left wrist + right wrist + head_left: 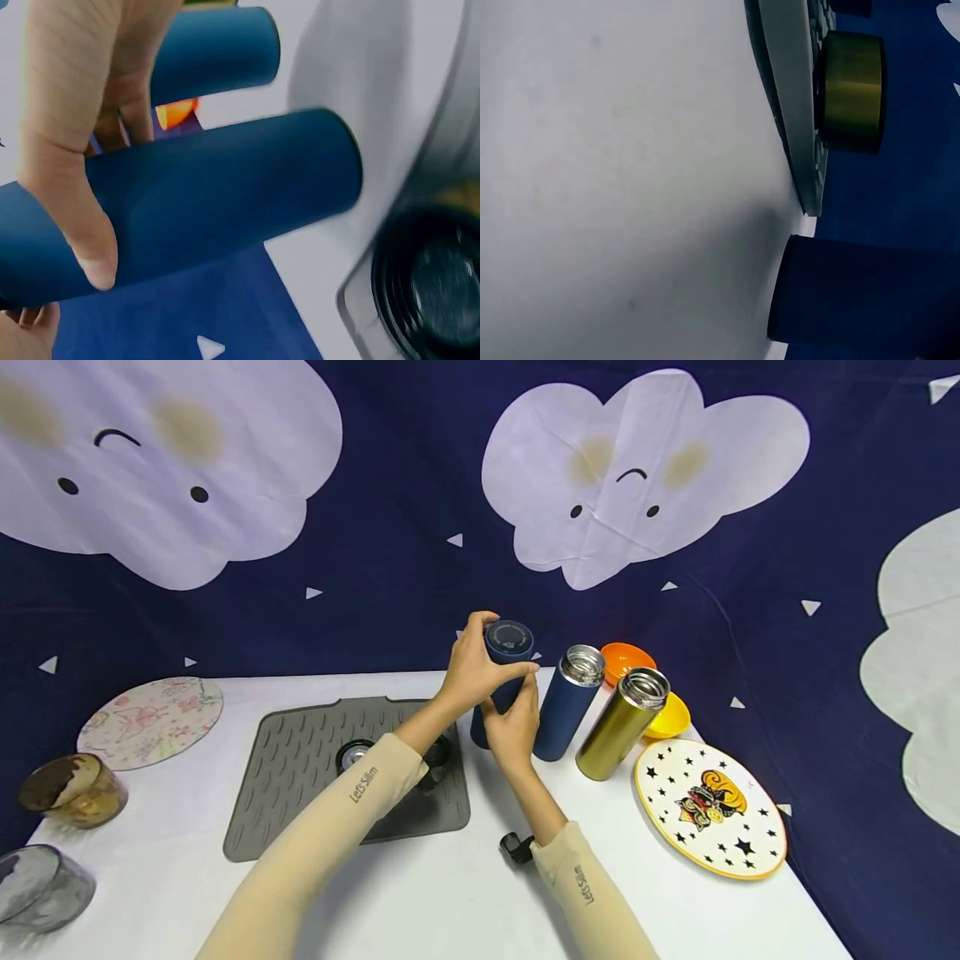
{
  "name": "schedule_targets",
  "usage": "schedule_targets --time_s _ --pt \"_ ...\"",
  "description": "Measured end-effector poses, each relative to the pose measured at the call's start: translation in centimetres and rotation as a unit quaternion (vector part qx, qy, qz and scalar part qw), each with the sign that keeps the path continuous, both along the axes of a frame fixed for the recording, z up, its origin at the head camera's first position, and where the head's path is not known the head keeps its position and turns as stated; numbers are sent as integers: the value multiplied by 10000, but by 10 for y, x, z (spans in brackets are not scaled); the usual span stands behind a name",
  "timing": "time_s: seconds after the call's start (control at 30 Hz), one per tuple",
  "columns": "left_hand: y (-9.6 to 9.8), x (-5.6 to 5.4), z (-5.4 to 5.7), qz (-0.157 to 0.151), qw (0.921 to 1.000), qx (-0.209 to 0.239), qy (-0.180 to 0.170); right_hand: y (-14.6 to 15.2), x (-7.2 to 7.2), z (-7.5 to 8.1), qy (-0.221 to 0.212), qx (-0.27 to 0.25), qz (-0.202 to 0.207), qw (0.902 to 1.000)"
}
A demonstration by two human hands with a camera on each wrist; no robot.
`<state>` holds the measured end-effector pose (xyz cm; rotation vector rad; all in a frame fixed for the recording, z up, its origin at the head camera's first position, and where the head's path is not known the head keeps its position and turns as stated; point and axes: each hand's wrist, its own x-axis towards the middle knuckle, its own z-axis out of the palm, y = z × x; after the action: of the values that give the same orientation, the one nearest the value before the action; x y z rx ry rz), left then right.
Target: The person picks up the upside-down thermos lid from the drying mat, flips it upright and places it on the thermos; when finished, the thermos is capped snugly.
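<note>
Both hands are on one dark blue vacuum flask (pixel 507 653), held upright with its base close to the table. My left hand (pixel 474 668) grips it near the top, the thumb in front and the fingers behind its dark, printed cap (pixel 508 637). Lower on the body, my right hand (pixel 513 731) wraps round it; the left wrist view shows that hand's thumb (pixel 94 247) across the flask. Just to the right stand a second blue flask (pixel 561 714) and a gold flask (pixel 622 727), both uncapped with bare steel mouths.
A grey drying mat (pixel 292 777) lies left of the flasks. It bears a gold cap (pixel 853 91) and a black-rimmed cap (pixel 352 753), partly behind the left arm. Two glasses (pixel 82 793) and a round patterned mat (pixel 150 722) sit left; orange (pixel 626 658) and yellow bowls (pixel 670 718) and a plate (pixel 705 852), right.
</note>
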<state>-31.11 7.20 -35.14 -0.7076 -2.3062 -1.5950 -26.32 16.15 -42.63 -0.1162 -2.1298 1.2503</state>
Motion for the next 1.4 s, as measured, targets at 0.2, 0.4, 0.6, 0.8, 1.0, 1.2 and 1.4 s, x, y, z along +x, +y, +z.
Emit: schedule_targets --time_s 0.2,0.4,0.6,0.8,1.0,1.2,1.4 --pt "-9 -6 -2 -845 9950 472 -234 1 1 -1 124 -28 43 9999" --pt "-29 -24 13 -2267 9641 225 -1364 1 -2 1 185 -127 108 9997" --pt "-23 -13 17 -1515 9805 -131 -1247 0 -2 0 240 -28 149 9996" --pt "-2 2 9 -285 9995 -107 -79 -3 4 -1 191 18 18 9998" --pt "-8 -7 2 -403 9988 266 70 -2 1 -2 241 53 151 9996" --pt "-25 -19 6 -1344 9897 353 -341 2 -2 0 164 -2 195 9997" --pt "-37 -22 4 -1860 9751 562 -1072 5 -2 1 212 -74 243 9995"
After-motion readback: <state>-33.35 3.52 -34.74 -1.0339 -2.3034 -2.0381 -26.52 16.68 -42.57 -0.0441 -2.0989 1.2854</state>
